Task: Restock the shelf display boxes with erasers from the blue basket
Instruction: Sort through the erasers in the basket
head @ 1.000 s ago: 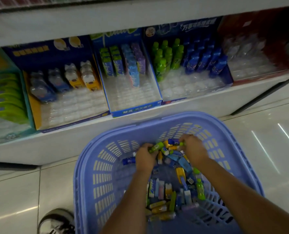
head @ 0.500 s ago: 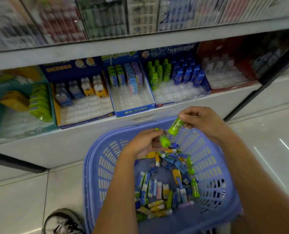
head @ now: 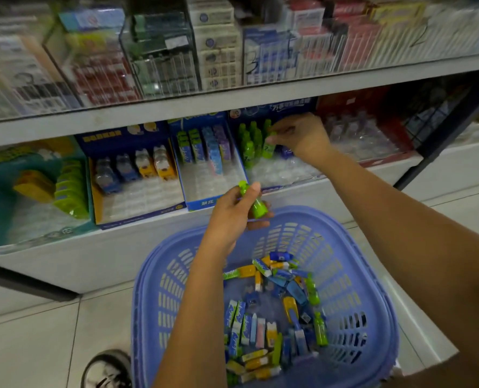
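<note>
Green bottle eraser (head: 269,146), pinched by the right hand (head: 298,135), is apparently being slotted into the display box (head: 277,170), centre right of frame. The left hand (head: 232,217) grips a second eraser (head: 256,204) over the blue basket (head: 373,275). Next move: seat it upright in a free cell.

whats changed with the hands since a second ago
Both hands left the blue basket. The right hand reached forward to the display box, pinching a green eraser at the green row; the left hand holds a second green eraser above the basket's far rim. Basket and shelf boxes stayed put.
</note>
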{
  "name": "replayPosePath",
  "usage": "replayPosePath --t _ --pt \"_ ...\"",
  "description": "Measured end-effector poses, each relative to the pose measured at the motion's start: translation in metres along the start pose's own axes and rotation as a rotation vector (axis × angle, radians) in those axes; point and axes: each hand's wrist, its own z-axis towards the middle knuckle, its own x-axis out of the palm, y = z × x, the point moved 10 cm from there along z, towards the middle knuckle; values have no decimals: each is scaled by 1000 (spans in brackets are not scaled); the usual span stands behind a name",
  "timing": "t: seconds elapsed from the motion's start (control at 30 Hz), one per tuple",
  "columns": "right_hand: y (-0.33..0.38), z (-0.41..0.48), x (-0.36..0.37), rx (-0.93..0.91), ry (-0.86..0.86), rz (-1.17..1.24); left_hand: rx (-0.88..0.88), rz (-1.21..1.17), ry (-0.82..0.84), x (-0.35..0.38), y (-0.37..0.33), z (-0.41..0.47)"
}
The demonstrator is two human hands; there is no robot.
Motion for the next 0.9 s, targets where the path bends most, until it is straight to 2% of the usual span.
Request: replayPosePath --t 0.13,0.23,0.33,0.53,0.67,0.73,0.77,0.83,0.9 --pt "1 13 14 -6 66 -84 35 161 -69 -9 -3 3" --pt "3 17 16 -16 91 -101 20 175 -88 -11 -1 7" --pt "4 17 21 -26 141 -135 -24 98 -58 -7 1 12" --pt "8 18 32 -42 213 -285 38 292 13 0 -1 18" --pt "17 15 39 -55 292 -442 121 266 -111 -6 -14 13" --pt "24 10 33 -71 250 -533 162 293 -197 -12 -20 11" --pt "29 6 23 -77 171 -523 180 319 -245 -16 -23 10" --pt "31 -9 3 -20 35 -273 239 365 -339 -21 -31 8" --pt "33 -35 7 70 141 111 294 398 -390 -19 -39 4"
